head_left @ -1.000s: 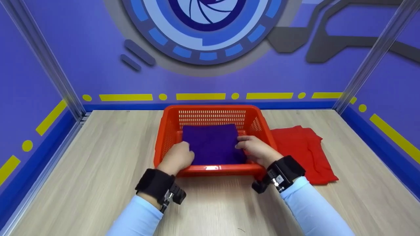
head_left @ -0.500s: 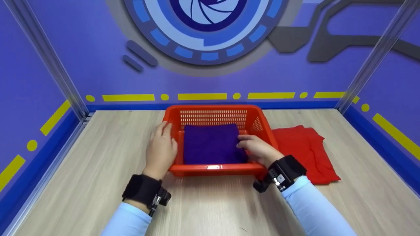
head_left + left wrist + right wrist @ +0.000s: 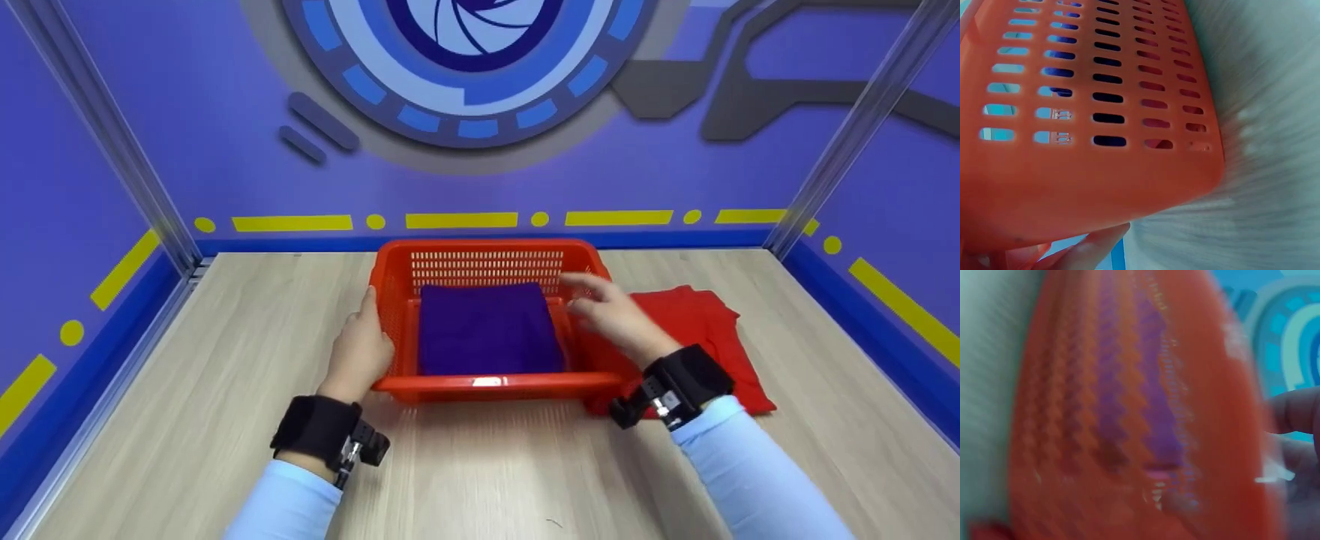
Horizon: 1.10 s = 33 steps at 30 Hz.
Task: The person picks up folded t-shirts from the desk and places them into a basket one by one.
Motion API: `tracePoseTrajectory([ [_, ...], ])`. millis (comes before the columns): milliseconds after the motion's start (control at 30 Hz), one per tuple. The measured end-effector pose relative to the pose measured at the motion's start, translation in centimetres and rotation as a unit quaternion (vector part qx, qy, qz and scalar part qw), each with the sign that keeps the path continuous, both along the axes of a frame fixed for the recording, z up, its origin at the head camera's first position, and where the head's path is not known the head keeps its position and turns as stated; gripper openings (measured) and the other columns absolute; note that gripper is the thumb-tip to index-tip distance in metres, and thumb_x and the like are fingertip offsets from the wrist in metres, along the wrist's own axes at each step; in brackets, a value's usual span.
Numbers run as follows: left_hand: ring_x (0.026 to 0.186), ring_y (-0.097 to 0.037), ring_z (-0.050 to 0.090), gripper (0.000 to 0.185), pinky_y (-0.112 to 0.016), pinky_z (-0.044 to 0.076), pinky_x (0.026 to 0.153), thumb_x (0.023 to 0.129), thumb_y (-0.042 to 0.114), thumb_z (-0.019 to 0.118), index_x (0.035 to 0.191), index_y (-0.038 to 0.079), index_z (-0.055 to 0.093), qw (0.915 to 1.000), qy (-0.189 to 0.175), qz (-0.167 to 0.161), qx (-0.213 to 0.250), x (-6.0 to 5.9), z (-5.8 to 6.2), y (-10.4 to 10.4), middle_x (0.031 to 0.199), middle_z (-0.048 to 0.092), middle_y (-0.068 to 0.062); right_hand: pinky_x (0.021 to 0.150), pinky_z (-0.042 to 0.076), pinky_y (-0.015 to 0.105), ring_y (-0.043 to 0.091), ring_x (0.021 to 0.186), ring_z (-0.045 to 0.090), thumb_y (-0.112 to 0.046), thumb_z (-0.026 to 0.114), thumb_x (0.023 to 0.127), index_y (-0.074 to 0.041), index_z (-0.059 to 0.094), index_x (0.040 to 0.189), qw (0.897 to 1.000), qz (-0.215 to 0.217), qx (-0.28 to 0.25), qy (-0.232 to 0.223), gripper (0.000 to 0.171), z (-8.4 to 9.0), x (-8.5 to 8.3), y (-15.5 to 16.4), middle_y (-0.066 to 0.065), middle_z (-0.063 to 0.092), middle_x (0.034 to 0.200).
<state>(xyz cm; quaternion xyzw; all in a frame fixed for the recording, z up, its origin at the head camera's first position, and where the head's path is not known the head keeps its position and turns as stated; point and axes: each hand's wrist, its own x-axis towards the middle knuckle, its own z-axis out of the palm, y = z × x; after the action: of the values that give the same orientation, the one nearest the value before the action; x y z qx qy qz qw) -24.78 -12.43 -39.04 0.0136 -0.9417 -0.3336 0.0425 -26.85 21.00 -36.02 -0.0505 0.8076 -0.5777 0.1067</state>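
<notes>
A red plastic basket (image 3: 442,384) with slotted walls stands on the table in the head view. Inside it lies a folded purple cloth (image 3: 487,330), flat on the basket floor. At the basket's left side, my left hand (image 3: 358,356) holds the wall near the rim; the left wrist view shows a finger (image 3: 1095,247) at the far corner of the slotted wall. My right hand (image 3: 619,319) hovers over the right rim, fingers loosely bent and holding nothing. The right wrist view is blurred, with the right hand (image 3: 1300,416) at its edge beside the basket.
A folded red cloth (image 3: 705,337) lies on the wooden table (image 3: 225,390), right of the basket and partly behind my right arm. Purple-blue panels (image 3: 247,157) enclose the back and sides. A small dark strand (image 3: 553,523) lies near the front.
My left hand has left the purple cloth and moved out to the basket's left side. My right hand has lifted off the cloth's right edge and shifted right over the rim.
</notes>
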Motion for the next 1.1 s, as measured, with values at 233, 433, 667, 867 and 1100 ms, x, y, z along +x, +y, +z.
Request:
tracePoseTrajectory([
  [233,0.088,-0.033,0.059,0.070,-0.046,0.050,0.077,0.087,-0.004,0.047,0.149,-0.001,0.013,0.9999,0.009,0.010,0.001,0.1,-0.2,-0.2,0.111,0.057,-0.027,0.101,0.037,0.048,0.034,0.135,0.029,-0.002,0.037,0.096,-0.007,0.038,0.143,0.993,-0.014,0.078,0.090,0.047,1.6,-0.8,5.7,0.016,0.024,0.151],
  [433,0.092,-0.036,0.059,0.070,-0.047,0.049,0.078,0.086,-0.004,0.047,0.149,-0.002,0.015,0.9998,0.018,0.011,0.000,0.0,-0.3,0.0,0.111,0.058,-0.027,0.100,0.032,0.058,0.041,0.126,0.036,-0.003,0.047,0.092,-0.001,0.036,0.142,0.963,0.039,0.250,0.088,0.051,-1.1,-1.0,9.2,0.024,0.033,0.145],
  [667,0.084,-0.032,0.060,0.070,-0.044,0.050,0.075,0.085,-0.005,0.047,0.149,-0.001,0.016,0.9996,0.021,0.017,0.005,0.1,-0.4,0.2,0.104,0.061,-0.024,0.095,0.030,0.067,0.046,0.123,0.034,-0.032,0.067,0.085,-0.001,0.042,0.139,0.920,0.073,0.382,0.044,0.068,-4.5,-0.5,10.1,0.027,0.038,0.138],
  [867,0.072,-0.027,0.056,0.070,-0.040,0.050,0.068,0.086,-0.005,0.047,0.149,0.001,0.016,0.9995,0.018,0.023,0.006,0.1,-0.4,0.1,0.096,0.061,-0.020,0.093,0.026,0.072,0.055,0.125,0.024,-0.045,0.071,0.078,-0.010,0.037,0.143,0.913,0.058,0.403,0.021,0.082,-5.4,-0.3,10.2,0.031,0.024,0.143],
  [1100,0.080,-0.030,0.058,0.070,-0.043,0.050,0.073,0.087,-0.004,0.048,0.149,0.001,0.016,0.9996,0.015,0.021,0.011,0.1,-0.4,0.2,0.101,0.061,-0.023,0.094,0.016,0.076,0.061,0.126,0.014,-0.055,0.071,0.073,-0.017,0.031,0.147,0.916,0.049,0.398,0.001,0.092,-6.0,-0.3,10.8,0.032,0.013,0.147],
])
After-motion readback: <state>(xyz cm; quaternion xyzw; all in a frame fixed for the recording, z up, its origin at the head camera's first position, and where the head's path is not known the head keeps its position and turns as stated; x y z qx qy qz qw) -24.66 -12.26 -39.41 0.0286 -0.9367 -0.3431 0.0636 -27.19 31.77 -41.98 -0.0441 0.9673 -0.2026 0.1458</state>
